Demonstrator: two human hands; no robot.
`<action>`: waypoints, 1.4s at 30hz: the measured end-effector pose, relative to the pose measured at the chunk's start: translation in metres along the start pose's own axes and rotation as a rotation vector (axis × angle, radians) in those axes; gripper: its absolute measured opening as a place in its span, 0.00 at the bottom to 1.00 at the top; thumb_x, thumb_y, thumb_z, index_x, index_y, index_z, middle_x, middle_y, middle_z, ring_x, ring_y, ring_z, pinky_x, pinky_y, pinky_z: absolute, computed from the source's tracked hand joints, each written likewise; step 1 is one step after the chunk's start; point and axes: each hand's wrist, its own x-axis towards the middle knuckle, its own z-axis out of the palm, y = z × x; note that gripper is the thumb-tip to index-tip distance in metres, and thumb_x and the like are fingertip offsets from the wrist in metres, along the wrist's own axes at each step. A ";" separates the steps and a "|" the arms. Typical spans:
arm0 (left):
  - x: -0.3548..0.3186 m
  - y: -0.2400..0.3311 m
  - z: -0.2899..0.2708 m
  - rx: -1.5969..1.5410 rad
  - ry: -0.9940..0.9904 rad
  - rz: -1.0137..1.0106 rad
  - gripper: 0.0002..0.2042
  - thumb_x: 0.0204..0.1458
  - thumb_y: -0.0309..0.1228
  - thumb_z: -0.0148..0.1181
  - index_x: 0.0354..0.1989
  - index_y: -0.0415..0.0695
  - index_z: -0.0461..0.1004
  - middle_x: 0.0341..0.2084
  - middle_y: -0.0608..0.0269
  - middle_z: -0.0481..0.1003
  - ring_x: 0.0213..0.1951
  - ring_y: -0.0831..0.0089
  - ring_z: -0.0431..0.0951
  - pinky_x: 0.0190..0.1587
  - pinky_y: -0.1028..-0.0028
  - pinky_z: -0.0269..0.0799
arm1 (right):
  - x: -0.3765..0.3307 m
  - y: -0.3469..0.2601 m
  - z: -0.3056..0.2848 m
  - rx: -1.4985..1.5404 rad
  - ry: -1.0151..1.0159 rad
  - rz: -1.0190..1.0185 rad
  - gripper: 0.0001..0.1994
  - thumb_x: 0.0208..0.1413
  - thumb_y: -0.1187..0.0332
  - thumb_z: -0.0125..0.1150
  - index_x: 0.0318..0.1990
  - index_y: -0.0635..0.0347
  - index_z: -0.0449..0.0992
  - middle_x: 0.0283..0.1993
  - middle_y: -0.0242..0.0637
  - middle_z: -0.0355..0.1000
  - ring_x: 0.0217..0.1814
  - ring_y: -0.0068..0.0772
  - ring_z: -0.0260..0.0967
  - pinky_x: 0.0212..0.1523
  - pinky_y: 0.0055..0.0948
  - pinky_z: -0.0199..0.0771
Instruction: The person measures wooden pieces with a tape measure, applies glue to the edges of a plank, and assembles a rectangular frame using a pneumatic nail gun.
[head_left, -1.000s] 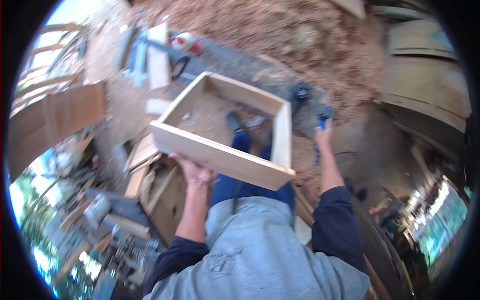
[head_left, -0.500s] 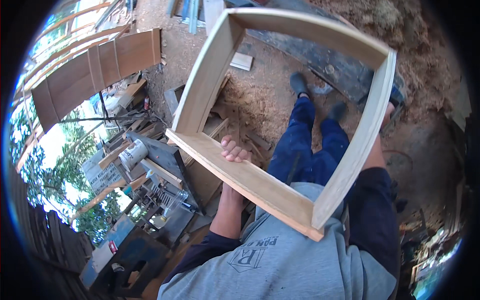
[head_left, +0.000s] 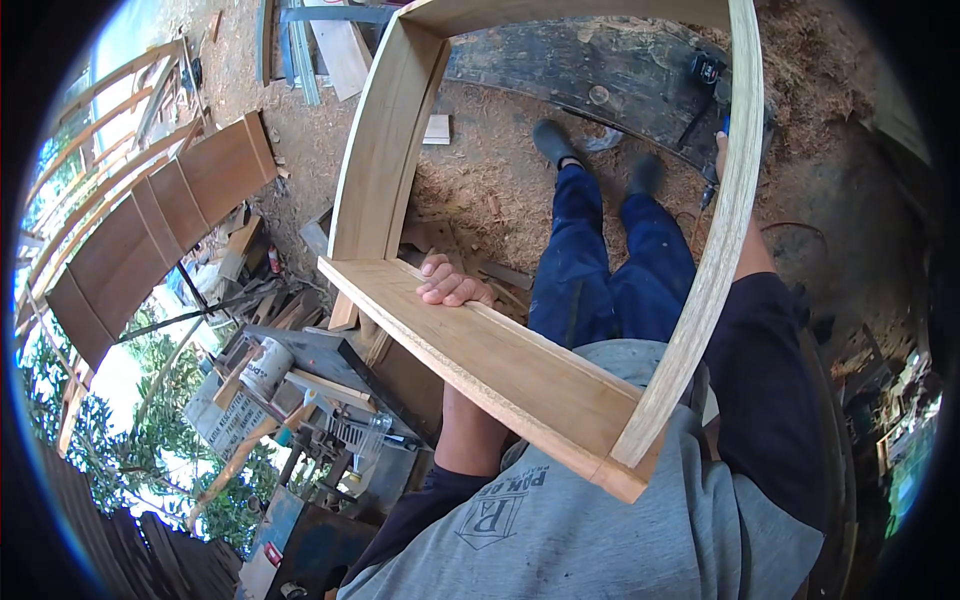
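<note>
Up in front of the person's chest, a big wooden frame [head_left: 520, 250] is being held in the air. The left hand [head_left: 452, 285] is gripping the near board, with its fingers curled over the top edge. The right hand [head_left: 722, 152] is reaching up behind the far right side of the frame; I cannot tell how it is gripping. The two hands are staying well apart. Down below, sawdust [head_left: 480, 190] is covering the ground around the person's shoes [head_left: 555, 140].

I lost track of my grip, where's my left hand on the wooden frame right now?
In the head view, the left hand curls over the near board of the wooden frame, left of centre, beside the blue trousers.
</note>
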 end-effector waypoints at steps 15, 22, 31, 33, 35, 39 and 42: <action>-0.001 0.031 -0.001 0.304 0.009 0.007 0.07 0.67 0.32 0.43 0.39 0.44 0.64 0.24 0.68 0.74 0.27 0.72 0.79 0.32 0.70 0.72 | 0.011 -0.068 0.004 0.017 0.137 0.220 0.10 0.49 0.72 0.69 0.31 0.56 0.70 0.32 0.47 0.73 0.39 0.56 0.72 0.43 0.49 0.70; 0.011 0.023 0.004 0.281 0.021 0.055 0.07 0.67 0.33 0.44 0.40 0.44 0.65 0.25 0.66 0.76 0.29 0.69 0.80 0.33 0.68 0.74 | 0.017 -0.044 0.030 0.026 0.126 0.148 0.11 0.50 0.67 0.70 0.34 0.56 0.72 0.31 0.45 0.74 0.35 0.54 0.74 0.40 0.47 0.72; 0.005 0.027 0.006 0.367 -0.194 0.105 0.09 0.68 0.36 0.45 0.41 0.44 0.66 0.28 0.62 0.78 0.31 0.64 0.81 0.37 0.64 0.78 | -0.035 -0.159 -0.117 1.306 -0.902 0.792 0.32 0.61 0.39 0.58 0.60 0.57 0.67 0.48 0.42 0.77 0.53 0.42 0.77 0.50 0.47 0.78; 0.007 0.020 0.010 0.383 -0.238 0.115 0.12 0.69 0.40 0.45 0.41 0.44 0.67 0.29 0.61 0.78 0.31 0.63 0.82 0.37 0.63 0.78 | -0.076 -0.223 -0.178 1.277 -1.054 0.604 0.41 0.57 0.33 0.56 0.64 0.61 0.66 0.53 0.49 0.75 0.53 0.48 0.77 0.52 0.51 0.80; 0.003 0.015 0.017 0.482 -0.191 0.144 0.16 0.67 0.46 0.48 0.41 0.45 0.67 0.28 0.60 0.78 0.33 0.62 0.82 0.39 0.62 0.80 | -0.108 -0.255 -0.212 1.228 -1.104 0.567 0.40 0.59 0.39 0.59 0.65 0.67 0.64 0.56 0.52 0.73 0.58 0.49 0.75 0.57 0.52 0.77; -0.009 -0.002 0.066 0.550 -0.106 0.116 0.24 0.60 0.59 0.54 0.43 0.47 0.69 0.26 0.62 0.77 0.30 0.62 0.82 0.37 0.60 0.82 | -0.105 -0.274 -0.230 1.101 -1.111 0.534 0.30 0.56 0.64 0.60 0.63 0.73 0.61 0.58 0.51 0.69 0.58 0.56 0.73 0.55 0.53 0.78; -0.006 -0.021 0.087 0.623 -0.162 0.130 0.44 0.43 0.79 0.48 0.51 0.49 0.72 0.24 0.59 0.79 0.27 0.59 0.82 0.37 0.57 0.81 | -0.092 -0.278 -0.237 1.122 -1.239 0.500 0.32 0.49 0.71 0.57 0.62 0.75 0.61 0.56 0.54 0.70 0.57 0.58 0.73 0.55 0.54 0.78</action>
